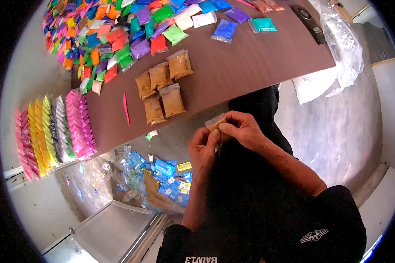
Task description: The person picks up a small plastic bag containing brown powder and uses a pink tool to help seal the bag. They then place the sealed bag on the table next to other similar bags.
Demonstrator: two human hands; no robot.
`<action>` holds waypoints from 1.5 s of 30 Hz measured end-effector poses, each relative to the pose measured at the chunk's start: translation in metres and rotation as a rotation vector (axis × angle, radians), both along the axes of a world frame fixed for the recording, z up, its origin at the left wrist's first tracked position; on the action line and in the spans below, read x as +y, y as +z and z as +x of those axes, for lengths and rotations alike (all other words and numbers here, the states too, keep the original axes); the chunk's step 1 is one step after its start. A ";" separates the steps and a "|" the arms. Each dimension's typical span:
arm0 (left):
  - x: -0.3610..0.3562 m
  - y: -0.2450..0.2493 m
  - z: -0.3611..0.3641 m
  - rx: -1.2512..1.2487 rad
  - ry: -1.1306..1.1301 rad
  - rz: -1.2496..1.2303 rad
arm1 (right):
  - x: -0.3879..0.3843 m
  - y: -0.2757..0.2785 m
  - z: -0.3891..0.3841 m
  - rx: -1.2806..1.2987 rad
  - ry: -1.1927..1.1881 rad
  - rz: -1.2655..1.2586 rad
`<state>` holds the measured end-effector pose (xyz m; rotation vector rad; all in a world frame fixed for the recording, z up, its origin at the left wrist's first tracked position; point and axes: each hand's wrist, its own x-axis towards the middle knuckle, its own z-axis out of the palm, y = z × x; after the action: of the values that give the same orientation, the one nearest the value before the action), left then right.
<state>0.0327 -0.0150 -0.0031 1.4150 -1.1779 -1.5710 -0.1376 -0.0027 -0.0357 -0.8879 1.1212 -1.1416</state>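
Both my hands hold one small clear packet with brown contents (215, 123) in front of my body, just off the table's near edge. My left hand (204, 144) pinches it from the left, thumb against its face. From the right, my right hand (243, 130) grips its upper part between thumb and fingers. Several brown packets (171, 100) lie in two rows on the brown table (232, 65), beyond my hands and to the left. A thin pink tool (126, 109) lies left of them.
A large heap of coloured packets (140, 48) covers the table's far left. Stacked rows of packets (52, 131) stand at the left edge. A dark phone-like device (308, 24) and clear plastic (344, 57) lie at the right. Below the table are blue packages (164, 168).
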 end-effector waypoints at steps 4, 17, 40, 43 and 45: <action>-0.001 -0.010 0.002 0.002 -0.001 -0.067 | -0.001 0.011 -0.001 -0.020 0.012 0.062; 0.004 -0.001 -0.006 -0.120 -0.016 -0.205 | 0.008 0.010 -0.004 -0.091 -0.005 -0.076; -0.161 0.048 0.158 -1.084 0.205 -0.674 | -0.090 0.062 -0.119 1.116 -0.530 -0.589; -0.171 0.045 0.170 -1.149 0.112 -0.706 | -0.085 0.063 -0.124 1.098 -0.495 -0.608; -0.174 0.047 0.174 -1.181 0.080 -0.715 | -0.083 0.064 -0.122 1.115 -0.440 -0.733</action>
<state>0.2064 -0.1893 0.0443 1.7990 -1.9925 -0.0190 -0.2599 -0.0857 0.0283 -2.0735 1.8838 -1.4803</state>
